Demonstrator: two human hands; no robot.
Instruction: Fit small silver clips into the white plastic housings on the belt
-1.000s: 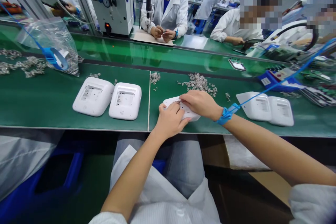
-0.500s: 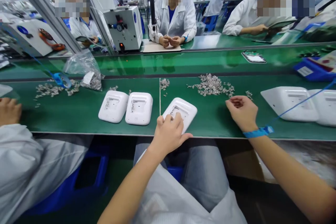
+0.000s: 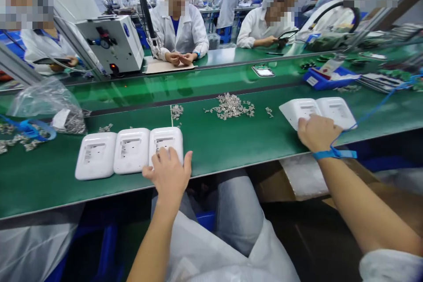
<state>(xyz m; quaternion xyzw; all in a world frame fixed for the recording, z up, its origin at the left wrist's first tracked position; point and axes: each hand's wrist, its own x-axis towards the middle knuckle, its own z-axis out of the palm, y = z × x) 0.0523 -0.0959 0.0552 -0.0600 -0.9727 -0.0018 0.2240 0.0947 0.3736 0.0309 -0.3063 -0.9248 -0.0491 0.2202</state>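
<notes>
Three white plastic housings lie side by side on the green bench (image 3: 231, 150). My left hand (image 3: 169, 176) rests with spread fingers on the near edge of the rightmost housing (image 3: 166, 141) of that row. My right hand (image 3: 316, 132), with a blue wrist strap (image 3: 333, 153), lies on the near corner of another white housing (image 3: 299, 111), fingers curled over its edge. A second housing (image 3: 337, 111) sits right beside that one. A heap of small metal parts (image 3: 230, 106) lies between my hands, farther back.
A clear bag of metal parts (image 3: 49, 105) and a blue strap lie at the left. Beyond a green conveyor (image 3: 198, 81) sit people in white coats, a white machine (image 3: 110, 44), a blue tray (image 3: 327, 77) and stacked boards at the right.
My left hand slid the housing left until it joined the two others in a row. My right hand moved right from near the metal parts onto a housing at the right.
</notes>
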